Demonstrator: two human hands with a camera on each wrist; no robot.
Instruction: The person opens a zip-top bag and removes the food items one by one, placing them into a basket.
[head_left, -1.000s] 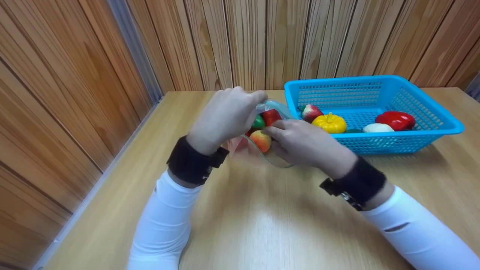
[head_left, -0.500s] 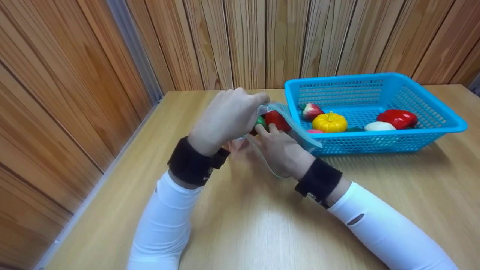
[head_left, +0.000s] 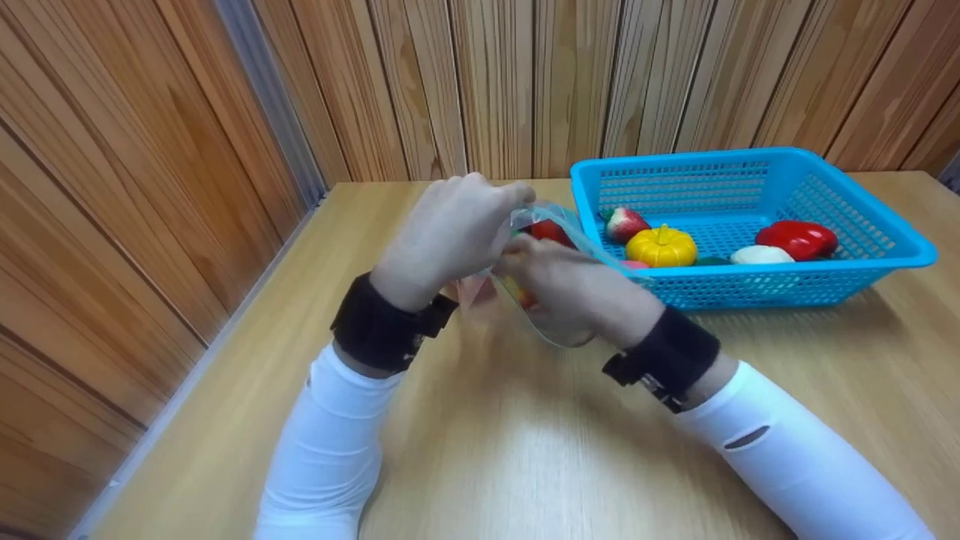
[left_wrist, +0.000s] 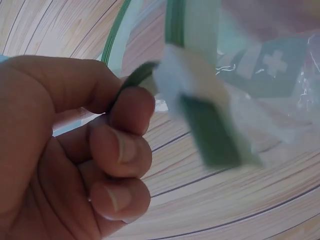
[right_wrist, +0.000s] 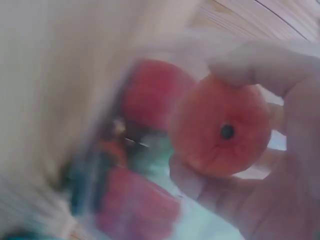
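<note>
Your left hand (head_left: 450, 232) is pinching the bag (head_left: 559, 225) by its green zip edge (left_wrist: 200, 130), fingers curled tight on the strip and holding the mouth up and open. Your right hand (head_left: 577, 289) is right against it, partly inside the opening, fingers wrapped round an orange fruit (right_wrist: 220, 132); in the right wrist view you can see the fruit's dimple facing the camera. Just past your fingertips, red pieces (right_wrist: 150, 95) and something green sit in the bag already, though the blur keeps you from naming them.

So by the look of it you're mid-load: some pieces bagged, this one at the mouth, not yet let go.

Out beyond your right hand, the blue basket (head_left: 862, 217) holds plenty: a strawberry (head_left: 624, 223), a yellow pumpkin (head_left: 661, 246), a white piece (head_left: 761, 255), a red pepper (head_left: 796, 238). Those look like what's left, and the zip is unsealed.
</note>
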